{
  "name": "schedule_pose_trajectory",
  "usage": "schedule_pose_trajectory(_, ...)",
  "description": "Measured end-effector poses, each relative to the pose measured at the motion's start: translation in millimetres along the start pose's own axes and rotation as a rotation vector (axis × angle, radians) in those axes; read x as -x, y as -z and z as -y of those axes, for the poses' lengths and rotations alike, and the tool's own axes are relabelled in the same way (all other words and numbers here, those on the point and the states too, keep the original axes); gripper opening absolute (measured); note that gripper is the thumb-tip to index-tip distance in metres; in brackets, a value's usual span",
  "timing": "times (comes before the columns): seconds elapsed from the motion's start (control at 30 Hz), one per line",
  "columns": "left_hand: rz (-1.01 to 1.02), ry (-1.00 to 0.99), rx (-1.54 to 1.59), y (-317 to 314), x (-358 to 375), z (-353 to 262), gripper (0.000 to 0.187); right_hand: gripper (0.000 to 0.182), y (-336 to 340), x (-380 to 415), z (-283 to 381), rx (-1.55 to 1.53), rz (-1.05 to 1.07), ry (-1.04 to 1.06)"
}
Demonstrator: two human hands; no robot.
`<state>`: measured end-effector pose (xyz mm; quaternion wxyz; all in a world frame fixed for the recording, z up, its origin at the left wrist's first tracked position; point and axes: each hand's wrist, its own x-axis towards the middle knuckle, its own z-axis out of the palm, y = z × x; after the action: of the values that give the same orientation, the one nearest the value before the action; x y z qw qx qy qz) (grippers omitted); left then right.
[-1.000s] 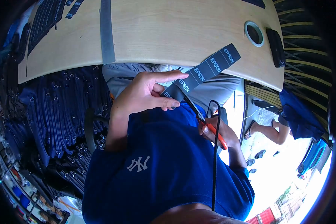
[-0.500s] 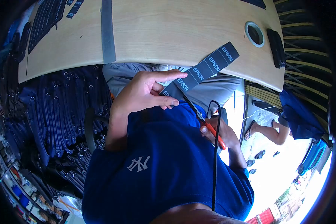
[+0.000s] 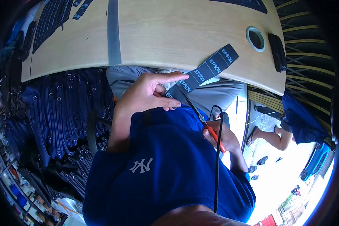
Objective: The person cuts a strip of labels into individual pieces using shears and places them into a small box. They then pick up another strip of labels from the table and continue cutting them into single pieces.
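Observation:
A black strip (image 3: 215, 66) printed with repeated EPSON labels slants up and to the right above my lap. My left hand (image 3: 148, 90) pinches its lower end between thumb and fingers. Red-handled scissors (image 3: 215, 137) are in my right hand (image 3: 228, 135), fingers wrapped around the handles. Their blades (image 3: 192, 106) point up and left and meet the strip's lower edge near the second label from my left hand. Whether the blades are parted is too fine to make out.
The wooden table (image 3: 158, 34) curves ahead, bearing a grey band (image 3: 114, 37), a roll of tape (image 3: 255, 38), a black case (image 3: 277, 52) and dark printed sheets (image 3: 51, 22). Navy straps with rings (image 3: 64, 113) hang at left. Another person's leg (image 3: 271, 139) shows at right.
The view has shifted slightly, so the table items sit a little differently. Both hands, the strip and the scissors keep nearly the same arrangement.

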<state>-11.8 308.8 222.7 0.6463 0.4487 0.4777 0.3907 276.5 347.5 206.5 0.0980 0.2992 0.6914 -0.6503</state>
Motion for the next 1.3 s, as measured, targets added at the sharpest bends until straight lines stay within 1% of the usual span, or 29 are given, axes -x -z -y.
schedule_pose_trajectory(0.03,0.0,-0.002,-0.001,-1,0,0,0.061,0.058,-1,0,-1,0.001,-0.001,0.001)
schedule_pose_trajectory(0.1,-0.018,0.031,0.012,-2,0,0,0.065,0.061,-1,-1,-2,0.009,0.008,0.091)
schedule_pose_trajectory(0.2,-0.027,0.008,0.02,-3,0,-2,0.066,0.065,-1,-1,-3,0.016,0.049,0.113)
schedule_pose_trajectory(0.3,0.021,0.055,0.011,0,0,-5,0.061,0.067,0,-1,2,0.021,0.045,0.126)
schedule_pose_trajectory(0.4,0.018,0.041,-0.003,0,0,-3,0.062,0.069,-2,-1,0,0.0,0.027,0.165)
schedule_pose_trajectory(0.53,0.011,0.048,0.003,0,0,1,0.062,0.069,-2,-1,-1,0.004,0.034,0.156)
schedule_pose_trajectory(0.63,0.008,-0.01,-0.012,-1,0,1,0.062,0.07,-2,0,-1,-0.004,0.033,0.161)
schedule_pose_trajectory(0.7,-0.003,0.074,0.026,-1,0,-3,0.066,0.07,-1,0,1,-0.005,0.042,0.162)
schedule_pose_trajectory(0.73,-0.003,0.074,0.027,-1,0,-2,0.066,0.07,-1,0,0,-0.006,0.043,0.161)
schedule_pose_trajectory(0.8,-0.01,0.038,0.04,-1,-1,0,0.066,0.063,-3,-1,-4,-0.054,0.008,0.22)
schedule_pose_trajectory(0.83,-0.01,0.038,0.041,-1,-1,0,0.066,0.063,-4,-2,-6,-0.054,0.008,0.219)
schedule_pose_trajectory(0.9,-0.006,0.09,0.029,0,0,-1,0.066,0.062,-5,-2,-8,-0.082,-0.015,0.308)
schedule_pose_trajectory(0.93,-0.007,0.09,0.029,0,-1,-1,0.066,0.062,-5,-2,-7,-0.082,-0.015,0.308)
schedule_pose_trajectory(1.0,0.028,0.007,0.021,1,-1,1,0.063,0.061,-3,-1,-6,-0.087,0.005,0.293)
schedule_pose_trajectory(1.03,0.029,0.008,0.021,1,-1,0,0.063,0.061,-2,-1,-4,-0.088,0.004,0.293)
schedule_pose_trajectory(1.1,0.026,0.006,-0.004,0,-1,-1,0.063,0.081,-1,-3,3,-0.027,0.018,0.167)
schedule_pose_trajectory(1.23,0.027,0.02,0.022,1,0,0,0.063,0.081,1,-3,3,-0.009,0.051,0.118)
schedule_pose_trajectory(1.3,0.021,0.021,-0.003,2,0,1,0.063,0.059,-1,-2,-5,-0.075,0.006,0.234)
